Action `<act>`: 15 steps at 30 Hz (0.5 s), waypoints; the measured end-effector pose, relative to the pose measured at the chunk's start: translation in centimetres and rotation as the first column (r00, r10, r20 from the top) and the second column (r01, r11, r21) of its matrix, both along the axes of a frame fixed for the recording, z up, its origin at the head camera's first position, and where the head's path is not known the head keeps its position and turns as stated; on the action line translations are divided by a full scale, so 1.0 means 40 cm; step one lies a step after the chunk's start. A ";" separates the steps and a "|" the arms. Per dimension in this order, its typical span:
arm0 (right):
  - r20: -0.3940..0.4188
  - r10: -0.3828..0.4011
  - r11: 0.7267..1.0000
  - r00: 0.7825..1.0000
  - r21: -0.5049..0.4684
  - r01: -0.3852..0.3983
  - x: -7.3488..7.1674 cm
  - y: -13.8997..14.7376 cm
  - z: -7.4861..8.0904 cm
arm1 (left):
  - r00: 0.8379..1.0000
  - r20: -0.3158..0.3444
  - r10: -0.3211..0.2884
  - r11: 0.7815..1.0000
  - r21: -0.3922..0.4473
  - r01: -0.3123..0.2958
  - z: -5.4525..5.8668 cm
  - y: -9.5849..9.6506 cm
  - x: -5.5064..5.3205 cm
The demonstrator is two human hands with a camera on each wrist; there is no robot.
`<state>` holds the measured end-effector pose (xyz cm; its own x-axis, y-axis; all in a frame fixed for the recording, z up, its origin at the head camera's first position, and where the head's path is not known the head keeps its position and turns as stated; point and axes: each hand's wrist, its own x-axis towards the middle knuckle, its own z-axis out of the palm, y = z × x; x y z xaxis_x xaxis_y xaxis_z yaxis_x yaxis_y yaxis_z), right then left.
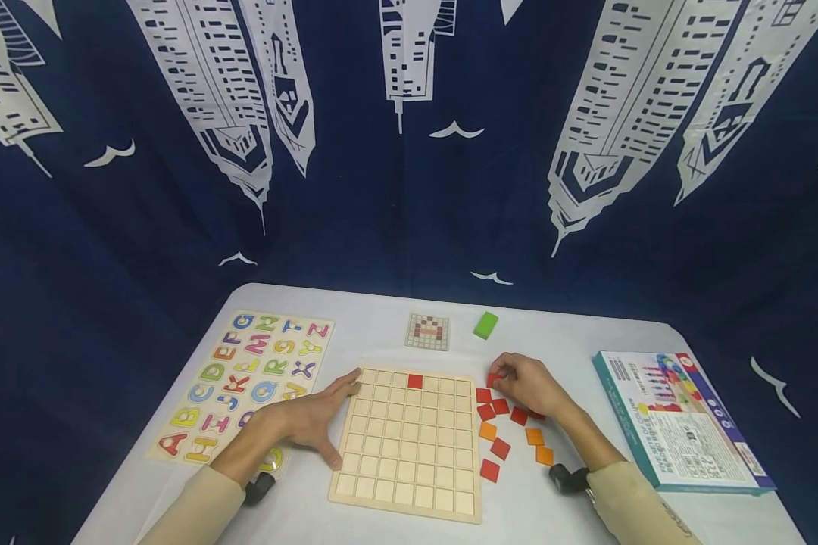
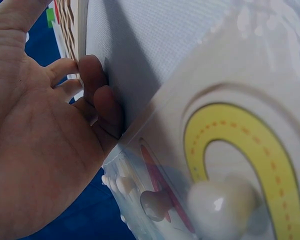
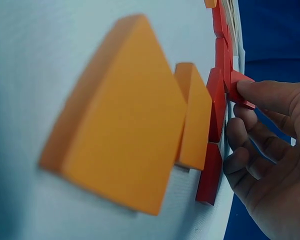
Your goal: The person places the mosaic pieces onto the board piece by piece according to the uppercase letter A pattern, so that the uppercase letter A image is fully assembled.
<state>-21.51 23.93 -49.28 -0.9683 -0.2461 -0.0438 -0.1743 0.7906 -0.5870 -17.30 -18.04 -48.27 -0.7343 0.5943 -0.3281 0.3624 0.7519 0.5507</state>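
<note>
A wooden grid board (image 1: 409, 446) lies flat on the table, with one red square tile (image 1: 415, 381) in its top row. Along the board's left edge my left hand (image 1: 307, 420) is spread, thumb near the lower corner and fingertips at the upper one. Just right of the board, my right hand (image 1: 528, 384) pinches another red tile (image 3: 240, 90) between thumb and fingers. Below that hand lie several loose red tiles (image 1: 501, 449) and a few orange tiles (image 1: 535, 437). In the right wrist view an orange tile (image 3: 125, 120) looms close in front.
An alphabet board (image 1: 211, 372) with knobbed letters lies at the left, partly under my left forearm. Behind the grid board are a small pattern card (image 1: 427, 332) and a green block (image 1: 485, 325). A boxed set (image 1: 688, 431) lies at the right. A dark blue printed curtain (image 1: 409, 204) hangs behind.
</note>
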 end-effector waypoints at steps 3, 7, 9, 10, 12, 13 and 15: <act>0.007 -0.001 1.000 1.000 -0.004 0.001 -0.001 0.000 -0.002 | 1.000 0.002 0.002 1.000 -0.001 -0.002 0.001 0.000 0.000; 0.015 -0.004 1.000 1.000 -0.015 0.004 -0.001 0.000 -0.002 | 1.000 0.001 0.001 1.000 -0.001 -0.001 0.001 -0.001 0.000; 0.014 0.001 1.000 1.000 -0.020 -0.001 -0.001 0.000 -0.002 | 1.000 0.000 0.000 1.000 -0.002 0.000 0.001 -0.001 0.000; 0.014 0.001 1.000 1.000 -0.024 0.000 -0.001 0.000 -0.001 | 1.000 0.001 -0.001 1.000 -0.002 0.001 0.001 -0.001 0.000; 0.010 0.005 1.000 1.000 -0.026 -0.004 -0.001 0.000 0.000 | 1.000 0.004 0.000 1.000 0.002 0.000 0.001 -0.002 0.000; 0.010 0.007 1.000 1.000 -0.027 -0.006 -0.001 -0.001 0.000 | 1.000 0.006 0.002 1.000 0.005 -0.002 0.001 -0.001 0.000; 0.016 -0.002 1.000 1.000 -0.024 0.003 -0.001 -0.001 -0.002 | 1.000 0.010 0.002 1.000 0.009 -0.002 0.001 -0.001 0.000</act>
